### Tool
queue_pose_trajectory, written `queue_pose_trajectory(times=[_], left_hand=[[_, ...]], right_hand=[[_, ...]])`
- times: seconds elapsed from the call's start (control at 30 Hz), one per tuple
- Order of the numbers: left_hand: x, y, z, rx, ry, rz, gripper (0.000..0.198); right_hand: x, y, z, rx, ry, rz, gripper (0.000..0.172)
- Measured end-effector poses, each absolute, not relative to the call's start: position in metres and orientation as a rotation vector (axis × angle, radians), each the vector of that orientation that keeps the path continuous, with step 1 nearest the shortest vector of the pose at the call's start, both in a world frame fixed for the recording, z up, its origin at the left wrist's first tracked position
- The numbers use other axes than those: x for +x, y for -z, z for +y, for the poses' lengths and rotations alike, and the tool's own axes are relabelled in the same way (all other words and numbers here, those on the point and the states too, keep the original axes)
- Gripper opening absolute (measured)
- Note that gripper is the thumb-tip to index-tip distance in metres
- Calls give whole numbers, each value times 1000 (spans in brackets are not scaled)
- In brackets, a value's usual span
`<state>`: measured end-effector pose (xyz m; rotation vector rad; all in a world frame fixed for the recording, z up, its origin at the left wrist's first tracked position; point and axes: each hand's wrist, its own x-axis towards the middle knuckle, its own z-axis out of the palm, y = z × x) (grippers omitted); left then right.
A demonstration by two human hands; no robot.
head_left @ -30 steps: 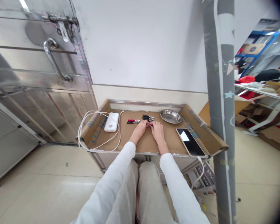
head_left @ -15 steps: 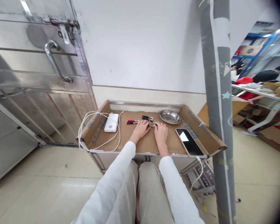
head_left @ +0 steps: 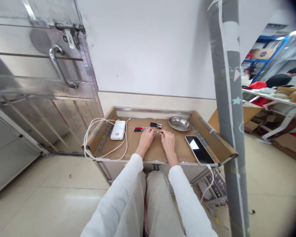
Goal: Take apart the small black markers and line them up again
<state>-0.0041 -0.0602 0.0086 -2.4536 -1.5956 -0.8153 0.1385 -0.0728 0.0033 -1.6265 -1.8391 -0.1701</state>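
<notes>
Over the cardboard-lined tabletop (head_left: 135, 148), my left hand (head_left: 147, 137) and my right hand (head_left: 168, 138) face each other with fingers pinched. Between their fingertips lies a slim marker pen (head_left: 157, 132), dark with a pale section; each hand grips one end, and the fingers cover most of it. Just beyond my left hand are a red marker and a black marker (head_left: 140, 129) side by side. A small group of black markers (head_left: 156, 125) rests behind the held one.
A round steel dish (head_left: 179, 123) stands at the back right. At the right lies a phone (head_left: 199, 149) with a cable. A white power bank (head_left: 117, 130) and looped white cable (head_left: 126, 144) occupy the left. A grey wrapped pole (head_left: 228, 98) rises beside the table; people work beyond it.
My left hand has shifted slightly left and my right hand has turned a little, so the pen between them shows more clearly. The other things on the table stay put.
</notes>
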Motion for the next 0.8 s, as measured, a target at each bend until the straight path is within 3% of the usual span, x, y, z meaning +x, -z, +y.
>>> queue_pose_trajectory(times=[0.07, 0.23, 0.53, 0.8], left_hand=[[-4, -9, -61, -2453, 809, -1630, 17], [-7, -6, -65, -2292, 834, -1871, 19], [-9, -4, -72, -1875, 876, -2121, 28], [-7, -4, -70, -1909, 838, -2086, 29]], right_hand=[[137, -2, -72, -1534, 100, -1907, 29], [133, -1, -72, -1288, -84, -2047, 60], [131, 7, -58, -1656, 165, -1998, 39], [128, 5, -44, -1727, 230, -1980, 39]])
